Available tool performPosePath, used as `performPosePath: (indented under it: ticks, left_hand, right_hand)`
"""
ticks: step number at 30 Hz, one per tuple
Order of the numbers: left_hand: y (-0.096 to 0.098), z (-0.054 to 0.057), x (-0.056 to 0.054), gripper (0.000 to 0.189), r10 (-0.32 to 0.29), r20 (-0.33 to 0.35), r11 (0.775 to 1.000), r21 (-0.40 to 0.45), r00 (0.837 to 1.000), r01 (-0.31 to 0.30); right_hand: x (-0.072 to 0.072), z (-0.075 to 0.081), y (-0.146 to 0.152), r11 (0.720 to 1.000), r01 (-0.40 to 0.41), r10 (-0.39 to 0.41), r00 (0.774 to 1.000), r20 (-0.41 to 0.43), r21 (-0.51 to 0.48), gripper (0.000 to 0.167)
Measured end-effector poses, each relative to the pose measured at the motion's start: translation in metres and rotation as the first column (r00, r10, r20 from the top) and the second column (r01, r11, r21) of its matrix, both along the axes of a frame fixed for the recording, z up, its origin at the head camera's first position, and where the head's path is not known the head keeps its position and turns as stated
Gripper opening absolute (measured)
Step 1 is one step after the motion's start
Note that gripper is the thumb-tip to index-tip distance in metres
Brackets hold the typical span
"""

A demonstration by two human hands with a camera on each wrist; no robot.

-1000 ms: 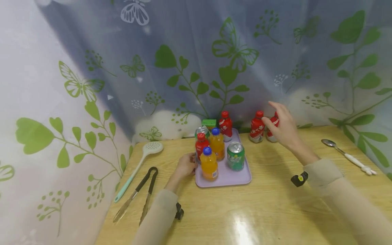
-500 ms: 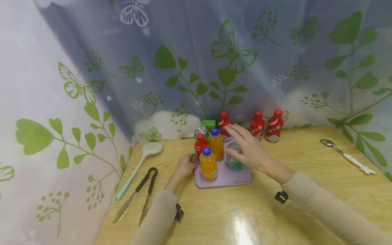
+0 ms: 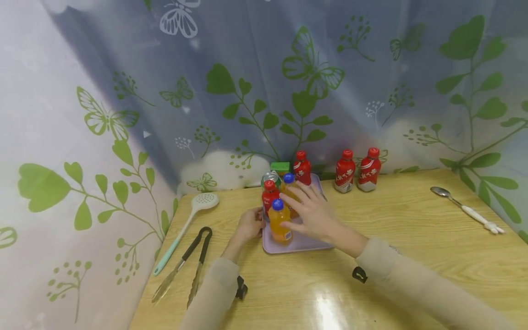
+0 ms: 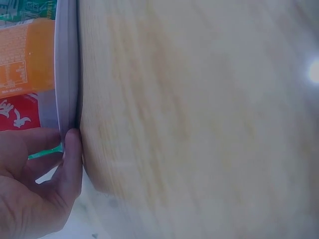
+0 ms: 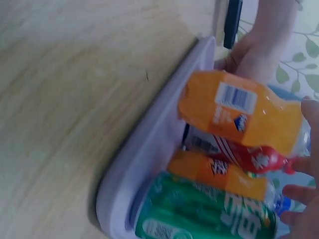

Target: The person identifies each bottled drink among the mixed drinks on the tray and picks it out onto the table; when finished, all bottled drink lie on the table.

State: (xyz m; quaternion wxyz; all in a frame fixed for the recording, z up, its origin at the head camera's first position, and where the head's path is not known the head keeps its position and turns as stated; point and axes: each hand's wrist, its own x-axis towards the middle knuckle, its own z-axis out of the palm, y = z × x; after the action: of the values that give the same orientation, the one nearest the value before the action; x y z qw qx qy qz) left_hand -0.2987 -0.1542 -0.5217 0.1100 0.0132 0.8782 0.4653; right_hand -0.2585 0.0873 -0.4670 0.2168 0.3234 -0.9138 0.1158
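Observation:
My left hand (image 3: 249, 224) pinches the rim of a lilac tray (image 3: 299, 245); the left wrist view shows thumb and fingers on either side of the rim (image 4: 68, 64). Above the tray, my right hand (image 3: 316, 213) is spread, its fingers close to the front orange drink bottle (image 3: 280, 226) and a second blue-capped orange bottle (image 3: 288, 178). Whether they touch is unclear. Also on the tray are a red bottle (image 3: 269, 198), a can (image 3: 270, 178) and another red bottle (image 3: 302, 168) at the back. The right hand hides the front green can (image 5: 207, 206) from the head view.
Two red bottles, one left (image 3: 345, 172) and one right (image 3: 369, 169), stand right of the tray near the curtain. A spoon (image 3: 466, 208) lies at far right. On the left are a slotted turner (image 3: 187, 227) and tongs (image 3: 191, 256). A green box (image 3: 280, 167) sits behind the tray.
My right hand has moved left from beside the two red bottles, past the green can, to the orange bottles. The left hand has stayed at the tray's rim.

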Motion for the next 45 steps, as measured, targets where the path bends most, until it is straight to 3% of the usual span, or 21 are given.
performPosePath:
  ticks: [7,16,20,28,32,38,45]
  left_hand:
    - [0.000,0.000,0.001,0.062,0.007,-0.010,1.000,-0.013,1.000,-0.007]
    - [0.000,-0.001,0.000,0.062,0.007,-0.013,1.000,-0.020,1.000,-0.007]
    - [0.000,-0.002,0.000,0.063,0.006,-0.023,1.000,-0.010,1.000,-0.006]
    - [0.000,-0.003,0.000,0.062,0.012,-0.037,1.000,-0.011,0.999,-0.012]
    - [-0.001,-0.003,0.001,0.061,0.001,-0.049,1.000,-0.022,0.999,-0.002]
    - [-0.001,-0.002,0.000,0.060,-0.005,-0.037,1.000,-0.028,0.999,0.004]
    - [-0.001,-0.002,0.000,0.059,-0.019,-0.047,0.997,-0.073,0.999,0.016]
  right_hand:
    - [0.002,-0.010,-0.015,0.997,0.069,-0.069,0.998,0.014,-0.018,0.082]
    - [0.005,-0.009,-0.015,0.995,0.031,-0.030,1.000,0.010,-0.092,0.070]
    - [0.008,-0.004,-0.015,0.988,-0.019,0.030,0.997,0.069,-0.156,0.068]
    - [0.011,0.013,-0.013,0.933,-0.030,0.117,0.968,0.222,-0.359,0.066]
    - [0.012,0.021,-0.010,0.905,-0.064,0.193,0.943,0.272,-0.420,0.066]
    - [0.014,0.035,-0.006,0.843,-0.064,0.301,0.880,0.369,-0.533,0.064]
    - [0.013,0.044,0.000,0.808,-0.035,0.365,0.814,0.453,-0.588,0.061]
